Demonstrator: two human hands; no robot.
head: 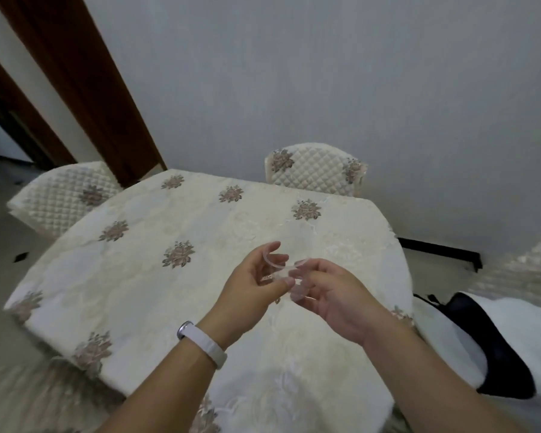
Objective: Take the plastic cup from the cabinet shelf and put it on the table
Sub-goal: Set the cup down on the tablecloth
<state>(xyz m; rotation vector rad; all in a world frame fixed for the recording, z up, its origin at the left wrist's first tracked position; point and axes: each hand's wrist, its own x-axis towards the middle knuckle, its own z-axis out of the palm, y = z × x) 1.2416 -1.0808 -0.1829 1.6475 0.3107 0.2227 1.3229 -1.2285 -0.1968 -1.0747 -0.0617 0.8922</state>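
A small clear plastic cup hangs tilted in the air above the table, its rim toward the upper left and its base toward the lower right. My left hand pinches the cup near the rim with thumb and fingers. My right hand holds it from the other side, fingertips at its base. Both hands sit over the table's right half, above a cream cloth with embroidered flowers. No cabinet is in view.
Quilted chairs stand at the far left, at the far side and at the right edge. A black and white bag lies to the right of the table. A grey wall rises close behind.
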